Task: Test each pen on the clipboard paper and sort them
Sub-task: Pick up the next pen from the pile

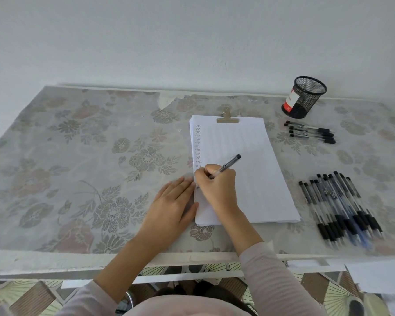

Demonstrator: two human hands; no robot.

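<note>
From the head view, a pen (226, 165) is gripped in the right hand (217, 184) and pressed to the left margin of the clipboard paper (249, 169), while the left hand (172, 202) is laid flat and open at the sheet's edge. Should that hand lift, the stack could be dragged askew. A large pile of pens (340, 206) lies to the right on the bench (78, 156), four pens (310, 132) beyond it by a mesh cup (304, 96); the two groups could be confused.

Right hand (217, 185) grips pen (228, 164) on paper (244, 169).
</note>
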